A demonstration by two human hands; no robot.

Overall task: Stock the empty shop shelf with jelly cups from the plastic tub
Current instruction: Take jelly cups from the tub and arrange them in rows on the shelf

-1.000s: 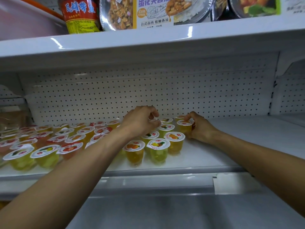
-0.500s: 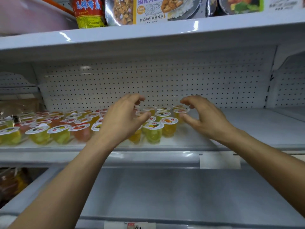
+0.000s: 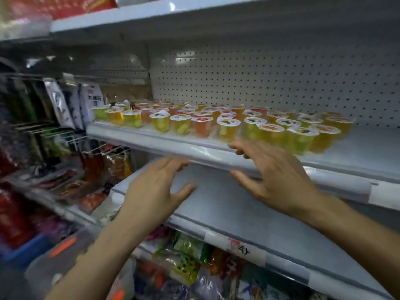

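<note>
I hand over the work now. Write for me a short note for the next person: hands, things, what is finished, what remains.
Left hand: open, empty, in front of the bare lower shelf.
Right hand: open, empty, by the front rail of the jelly shelf; touch unclear.
Jelly cups: upright in rows on the shelf's left and middle.
Done: that part is stocked.
Left: the bare right end; the tub is out of view.

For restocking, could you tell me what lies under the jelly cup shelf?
Another grey shelf, with packaged snacks below it. The left hand and right hand hide part of its surface.
</note>
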